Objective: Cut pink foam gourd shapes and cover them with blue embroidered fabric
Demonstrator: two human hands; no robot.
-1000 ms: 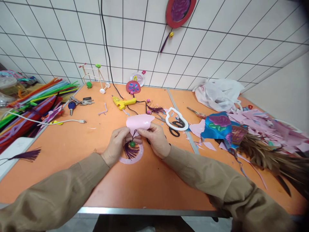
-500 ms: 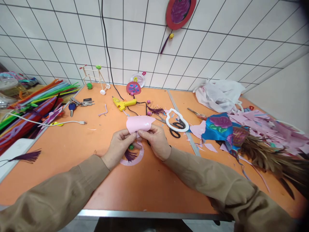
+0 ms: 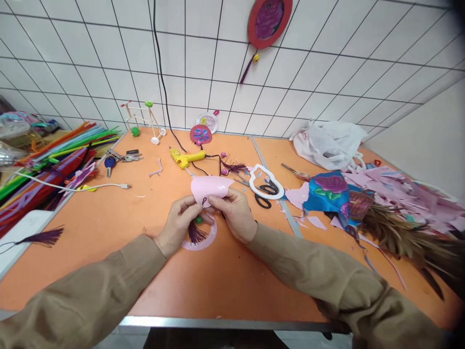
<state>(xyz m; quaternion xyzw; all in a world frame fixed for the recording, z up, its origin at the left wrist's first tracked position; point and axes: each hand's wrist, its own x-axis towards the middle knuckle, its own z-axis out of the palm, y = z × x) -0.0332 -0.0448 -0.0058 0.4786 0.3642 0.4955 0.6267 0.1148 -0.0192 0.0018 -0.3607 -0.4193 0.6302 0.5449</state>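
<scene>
A glossy pink sheet (image 3: 210, 185), curled at the top, is held up between both hands above the table. My right hand (image 3: 238, 215) is closed on its lower right part, thumb in front and fingers behind. At its lower left edge, my left hand (image 3: 178, 225) pinches with thumb and forefinger where the dark cord loop (image 3: 204, 199) lies against the sheet. Below my left fingers hangs a purple tassel (image 3: 196, 233) with a green bead (image 3: 198, 219). Beneath it a pale pink ring (image 3: 211, 236) lies on the table, partly hidden by the hands and tassel.
Beyond the hands lie a yellow glue gun (image 3: 187, 157), black-handled scissors (image 3: 267, 191) and a white cloud-shaped frame (image 3: 254, 180). Pipe cleaners (image 3: 72, 140) and keys (image 3: 110, 165) are at left. Pink scraps (image 3: 392, 189), blue fabric (image 3: 323, 194) and a white bag (image 3: 327, 143) sit at right.
More of the dark cord loop shows on the pink sheet now, standing above my left thumb. Both hands keep their hold, and the view has shifted slightly.
</scene>
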